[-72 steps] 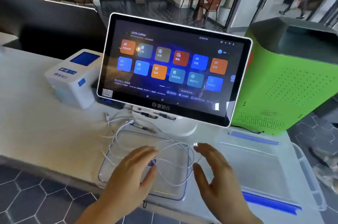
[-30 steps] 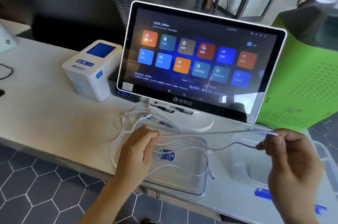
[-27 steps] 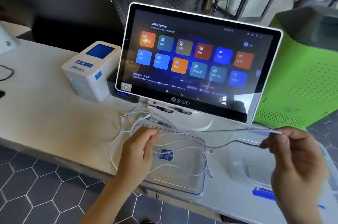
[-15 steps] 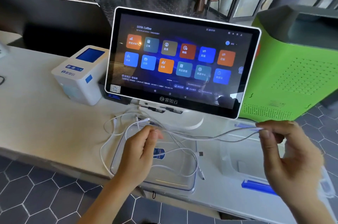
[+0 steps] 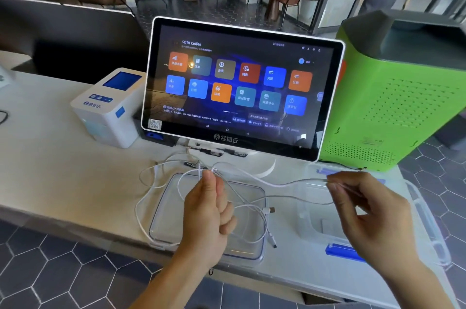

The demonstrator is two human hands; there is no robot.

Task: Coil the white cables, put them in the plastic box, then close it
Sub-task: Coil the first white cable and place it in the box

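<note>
Left hand (image 5: 209,213): my fingers are pinching shut on the white cable (image 5: 285,184) above the box (image 5: 161,210).
Right hand (image 5: 365,210): fingers are closing on the same cable's other end, over the lid (image 5: 426,220).
Cable: it is stretching left to right, sagging; loose loops are lying across the box and bench (image 5: 50,177).
Risk: I judge pulling may be snagging loops or dragging the plug (image 5: 269,210).

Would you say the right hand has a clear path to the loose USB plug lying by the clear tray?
Probably yes: the USB plug lies in the open, left of the right hand, with nothing between. But that hand is pinching a cable and would have to let go first.
</note>
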